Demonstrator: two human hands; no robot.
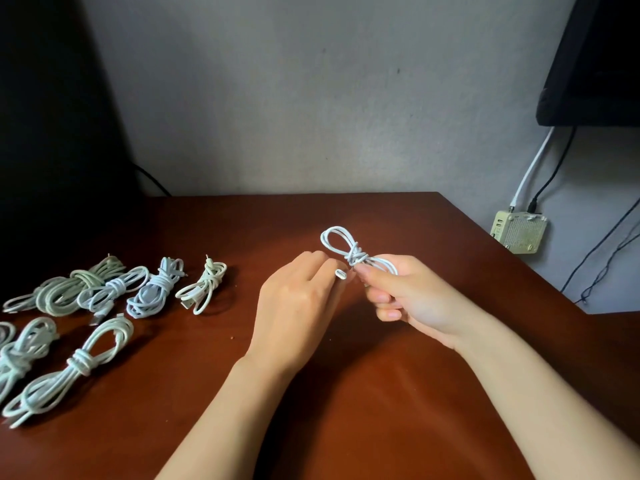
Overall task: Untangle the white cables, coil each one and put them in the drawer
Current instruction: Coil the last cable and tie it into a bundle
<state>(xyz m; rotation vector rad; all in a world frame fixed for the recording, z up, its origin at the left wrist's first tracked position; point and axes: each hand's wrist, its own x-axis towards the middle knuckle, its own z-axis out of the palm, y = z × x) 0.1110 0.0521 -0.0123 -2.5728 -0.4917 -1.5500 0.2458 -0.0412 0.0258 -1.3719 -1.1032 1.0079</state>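
White cable [356, 252], coiled with a wrapped middle, was held just above the bench [214, 358]. Right grip [412, 299] curled round its near loop. Left grip [298, 303] pinched its plug end [341, 274]. Other coiled cables [104, 299] lay well left of it; wall adapter [521, 232] was off to its right.
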